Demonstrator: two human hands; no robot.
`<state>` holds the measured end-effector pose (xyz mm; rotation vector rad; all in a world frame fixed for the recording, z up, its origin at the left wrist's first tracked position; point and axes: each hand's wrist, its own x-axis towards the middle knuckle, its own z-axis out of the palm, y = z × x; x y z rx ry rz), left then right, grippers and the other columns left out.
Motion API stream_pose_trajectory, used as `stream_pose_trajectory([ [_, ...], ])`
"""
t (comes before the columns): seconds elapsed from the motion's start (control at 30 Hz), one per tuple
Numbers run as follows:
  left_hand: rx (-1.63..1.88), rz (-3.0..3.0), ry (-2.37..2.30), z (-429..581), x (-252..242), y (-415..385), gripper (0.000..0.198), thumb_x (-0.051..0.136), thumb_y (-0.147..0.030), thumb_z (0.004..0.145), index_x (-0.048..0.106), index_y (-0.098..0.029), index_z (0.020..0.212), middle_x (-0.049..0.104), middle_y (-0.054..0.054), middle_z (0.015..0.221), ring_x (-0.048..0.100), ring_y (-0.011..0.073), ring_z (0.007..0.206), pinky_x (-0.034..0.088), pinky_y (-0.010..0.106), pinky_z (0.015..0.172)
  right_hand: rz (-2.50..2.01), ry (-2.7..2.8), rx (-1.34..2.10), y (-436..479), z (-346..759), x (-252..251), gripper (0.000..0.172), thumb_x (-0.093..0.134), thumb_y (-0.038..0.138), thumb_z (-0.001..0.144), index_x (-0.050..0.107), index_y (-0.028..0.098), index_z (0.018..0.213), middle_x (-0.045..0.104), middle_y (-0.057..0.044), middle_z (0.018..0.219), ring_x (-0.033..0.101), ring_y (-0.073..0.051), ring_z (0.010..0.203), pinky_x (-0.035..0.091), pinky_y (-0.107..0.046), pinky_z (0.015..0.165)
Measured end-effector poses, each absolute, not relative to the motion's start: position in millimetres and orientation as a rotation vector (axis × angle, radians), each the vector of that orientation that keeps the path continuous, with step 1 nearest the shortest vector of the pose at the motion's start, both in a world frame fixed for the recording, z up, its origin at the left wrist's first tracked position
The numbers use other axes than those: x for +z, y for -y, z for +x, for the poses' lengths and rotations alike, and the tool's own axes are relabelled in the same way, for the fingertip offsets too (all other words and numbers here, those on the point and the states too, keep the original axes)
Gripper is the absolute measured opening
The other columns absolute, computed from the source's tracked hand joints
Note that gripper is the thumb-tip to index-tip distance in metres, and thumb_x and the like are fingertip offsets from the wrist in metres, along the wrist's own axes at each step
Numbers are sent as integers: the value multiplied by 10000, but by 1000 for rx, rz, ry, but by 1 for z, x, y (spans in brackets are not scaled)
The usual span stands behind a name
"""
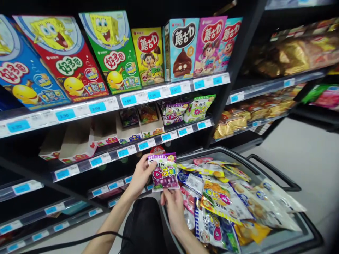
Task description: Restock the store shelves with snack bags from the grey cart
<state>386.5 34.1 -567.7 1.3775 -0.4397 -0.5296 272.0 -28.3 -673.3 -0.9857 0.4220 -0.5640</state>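
A purple candy packet [164,172] with grape pictures is held upright in front of the lower shelves. My left hand [141,175] grips its left edge with thumb on the front. My right hand [173,208] pinches its bottom edge from below. Both hands are closed on the packet. Just right of it sits a grey shopping basket [278,243] piled with several colourful snack packets [225,201].
Dark store shelves [169,92] with blue price tags stand ahead. Cartoon snack boxes [66,56] and chocolate biscuit boxes [181,47] fill the top row. Similar candy packets [173,112] and open cardboard trays sit below. More bagged snacks [291,56] fill the right shelf unit. Pale floor lies to the right.
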Motion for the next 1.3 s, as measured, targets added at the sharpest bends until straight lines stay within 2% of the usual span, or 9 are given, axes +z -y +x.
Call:
stream_pose_trajectory([
  [0.2,-689,1474,659,381,-591,-38,677,797,-413,850,476,-231,1418,647,118,1389,658,260,1223,510,411,1107,-884,-430,-591,29,271,-673,495,764,636,810,569,197,932,545,58,588,521,-125,558,441,-267,587],
  [0.37,-721,1569,770,383,-586,-36,629,754,-452,883,513,-249,1427,692,96,1311,685,258,1121,552,375,1000,-647,-417,-586,30,276,-669,540,865,577,725,613,205,1024,699,-25,809,641,-180,656,480,-276,547],
  [0.5,-673,1797,1011,387,-553,-23,451,559,-570,978,704,-207,1202,757,75,1062,683,254,922,548,345,846,-595,-496,-616,38,276,-662,514,903,547,688,667,186,968,718,-40,776,650,-183,628,473,-268,526],
  [0.6,-429,1871,1066,397,-524,4,508,412,-576,1027,748,-195,1042,761,78,1002,687,263,922,538,346,846,-637,-510,-610,42,272,-660,518,936,515,648,708,160,947,750,-72,803,701,-219,688,515,-290,571],
  [0.7,-31,1890,1180,414,-504,47,366,424,-428,1036,720,-211,1044,754,86,1027,693,254,971,530,366,922,-665,-490,-576,40,267,-662,530,946,514,621,741,163,962,787,-108,957,757,-289,837,582,-355,681],
  [0.8,386,2038,1437,433,-494,91,321,403,-232,1013,683,-181,1160,703,133,1183,624,273,1151,476,416,1065,-711,-469,-529,34,264,-664,525,926,547,634,779,174,972,799,-119,1005,757,-326,950,602,-407,794],
  [0.93,724,2455,1534,446,-489,128,488,382,-53,926,570,-125,1371,587,175,1378,515,308,1298,462,446,1105,-752,-455,-539,32,262,-660,487,884,586,683,761,179,918,795,-105,876,742,-287,825,583,-374,711],
  [1.17,991,2591,1391,444,-511,147,577,458,-103,917,436,-27,1489,509,236,1436,484,357,1317,438,465,1132,-794,-394,-555,39,260,-653,466,877,612,663,707,191,766,748,-80,744,689,-248,644,564,-355,586],
  [1.3,1029,2543,1275,442,-519,154,502,464,-246,980,486,-21,1428,525,259,1389,497,375,1294,430,492,1114,-816,-365,-534,38,261,-653,507,863,650,655,705,177,748,734,-86,705,659,-228,599,538,-342,552],
])
